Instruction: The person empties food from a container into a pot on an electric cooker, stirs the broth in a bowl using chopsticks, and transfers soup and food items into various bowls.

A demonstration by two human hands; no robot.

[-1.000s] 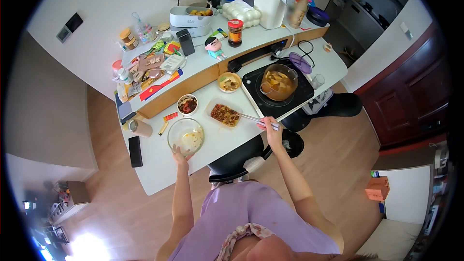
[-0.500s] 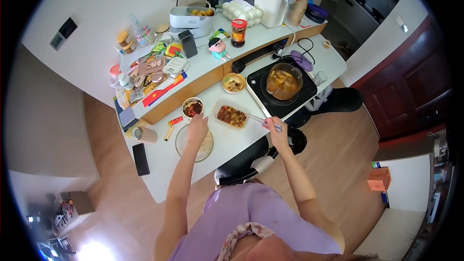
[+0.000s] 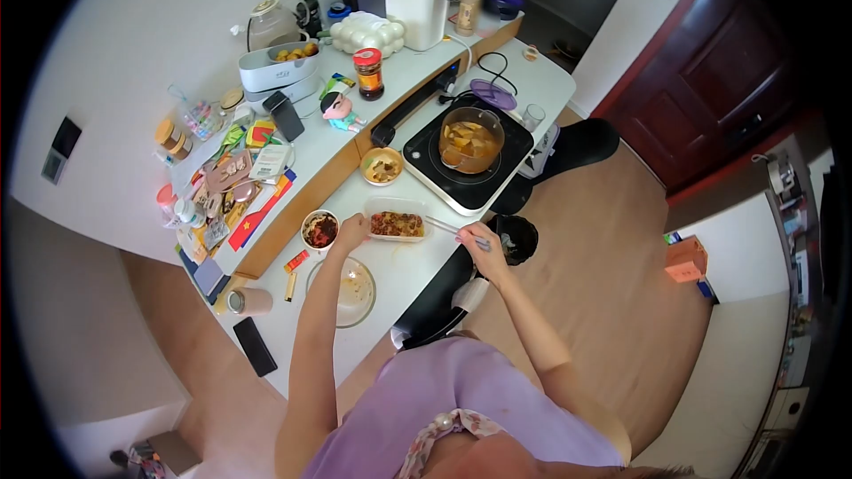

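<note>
Bowl (image 3: 357,294) sits near left. Your left hand (image 3: 352,232) meets the box (image 3: 390,205), farther right, at its left edge, perhaps to steady it; I cannot tell whether those fingers clamp. Your right hand (image 3: 482,247) has fingers clamped on chopsticks (image 3: 444,225), slanted seemingly for reaching inside.

Left of the left hand (image 3: 354,230) and closer to the person lies a phone (image 3: 256,346). Beyond that hand, a toy figure (image 3: 340,113) sits near a red-lidded jar (image 3: 368,75). Well right of the right hand (image 3: 480,240) are an orange box (image 3: 686,260) and a door (image 3: 697,80).
</note>
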